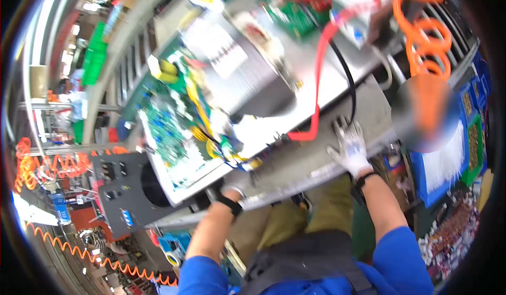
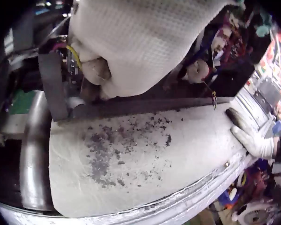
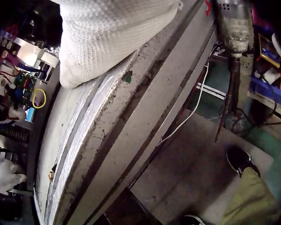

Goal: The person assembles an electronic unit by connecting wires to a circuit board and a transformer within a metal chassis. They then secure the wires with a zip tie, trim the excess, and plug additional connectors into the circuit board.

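A large metal electrical chassis (image 1: 253, 102), filled with circuit boards and wiring, lies tilted across the bench. My gloved left hand (image 1: 240, 180) is at its near edge. In the left wrist view the left glove (image 2: 140, 44) covers part of the chassis rim (image 2: 145, 107), with thumb and fingers curled at the edge beside a yellow wire (image 2: 75, 57); the fingertips are partly hidden. My gloved right hand (image 1: 350, 146) rests on the bench board (image 1: 369, 108) with fingers spread, next to a black cable (image 1: 348, 73) and a red tube (image 1: 321, 68).
A coiled orange air hose (image 1: 429, 36) hangs at the right. Blue bins (image 1: 427, 187) of small parts stand beyond the bench's right end. A dark panel with a round opening (image 1: 118, 189) is left of the chassis. A steel roller (image 2: 35, 154) borders the worn board.
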Demonstrator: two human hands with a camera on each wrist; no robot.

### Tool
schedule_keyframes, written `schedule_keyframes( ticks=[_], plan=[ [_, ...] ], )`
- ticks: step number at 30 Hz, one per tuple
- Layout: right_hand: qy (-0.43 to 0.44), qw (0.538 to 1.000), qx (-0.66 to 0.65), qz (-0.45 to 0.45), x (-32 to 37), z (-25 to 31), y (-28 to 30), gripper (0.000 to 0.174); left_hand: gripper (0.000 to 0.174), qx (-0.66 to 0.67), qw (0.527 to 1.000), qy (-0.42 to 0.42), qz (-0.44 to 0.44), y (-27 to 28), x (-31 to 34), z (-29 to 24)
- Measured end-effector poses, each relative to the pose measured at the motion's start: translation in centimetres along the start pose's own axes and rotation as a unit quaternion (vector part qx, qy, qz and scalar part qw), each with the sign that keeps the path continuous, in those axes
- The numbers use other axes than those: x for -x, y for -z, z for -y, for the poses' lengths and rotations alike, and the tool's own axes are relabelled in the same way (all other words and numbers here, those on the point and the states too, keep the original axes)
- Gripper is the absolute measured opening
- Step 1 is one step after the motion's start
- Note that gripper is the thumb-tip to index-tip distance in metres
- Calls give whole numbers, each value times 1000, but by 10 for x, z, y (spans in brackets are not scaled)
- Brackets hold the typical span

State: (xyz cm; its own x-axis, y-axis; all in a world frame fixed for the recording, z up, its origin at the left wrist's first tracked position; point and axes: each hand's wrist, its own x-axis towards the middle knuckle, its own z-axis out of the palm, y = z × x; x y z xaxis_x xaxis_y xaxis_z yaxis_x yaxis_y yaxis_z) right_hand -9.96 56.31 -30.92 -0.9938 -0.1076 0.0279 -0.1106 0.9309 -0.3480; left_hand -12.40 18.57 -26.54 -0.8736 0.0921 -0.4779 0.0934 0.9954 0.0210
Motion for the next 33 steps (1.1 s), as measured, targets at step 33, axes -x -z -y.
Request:
schedule_keyframes(
  ticks=[33],
  plan=[
    [-40,999,13,28,0,9,4,88,44,145,989,-15,7,-29,-5,29]
  ],
)
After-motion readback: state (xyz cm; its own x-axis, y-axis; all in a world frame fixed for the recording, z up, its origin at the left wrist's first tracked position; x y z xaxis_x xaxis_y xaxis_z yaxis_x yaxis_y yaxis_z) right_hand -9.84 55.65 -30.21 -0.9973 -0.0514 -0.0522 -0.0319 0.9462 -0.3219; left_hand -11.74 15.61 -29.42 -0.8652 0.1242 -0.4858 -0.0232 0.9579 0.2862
